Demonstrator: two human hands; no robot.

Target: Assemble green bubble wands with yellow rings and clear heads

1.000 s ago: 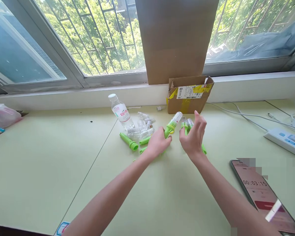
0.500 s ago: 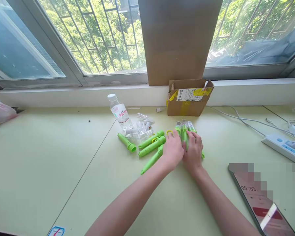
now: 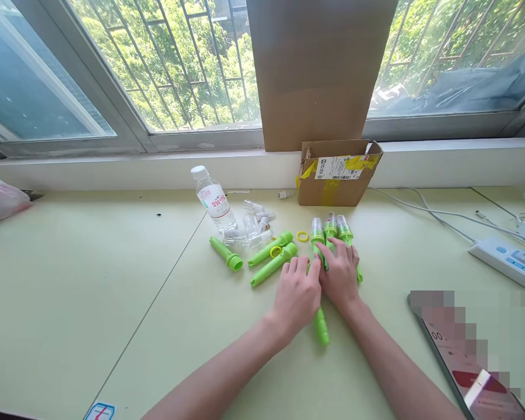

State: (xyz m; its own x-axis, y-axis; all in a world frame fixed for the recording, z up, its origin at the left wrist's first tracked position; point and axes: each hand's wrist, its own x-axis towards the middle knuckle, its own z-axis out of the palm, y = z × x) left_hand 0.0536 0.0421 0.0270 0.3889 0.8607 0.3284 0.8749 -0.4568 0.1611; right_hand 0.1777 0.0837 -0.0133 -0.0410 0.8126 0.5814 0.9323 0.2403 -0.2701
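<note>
My left hand [image 3: 298,294] is closed around a green plastic tube [image 3: 321,328], whose tapered end sticks out below the fingers. My right hand [image 3: 340,271], fingers bent, rests over green tubes with clear ribbed caps [image 3: 330,220], lying side by side; it hides their lower parts. The two hands touch. Left of them lie two loose green tubes [image 3: 273,265] with threaded ends, and another green tube [image 3: 226,254] farther left. One yellow ring [image 3: 302,236] lies beyond my left hand, another yellow ring [image 3: 275,251] by the loose tubes. Clear caps and small white-ended parts [image 3: 251,227] form a pile behind.
A water bottle [image 3: 214,201] stands beside the pile. An open cardboard box [image 3: 332,186] sits against the wall. On the right are a power strip [image 3: 503,259] with cables and a phone [image 3: 455,356]. A plastic bag [image 3: 4,195] lies far left.
My left hand has moved toward me, bringing the nearest loose green tube with it, now beside the capped ones. The yellow ring it was near is uncovered. My right hand has shifted slightly nearer.
</note>
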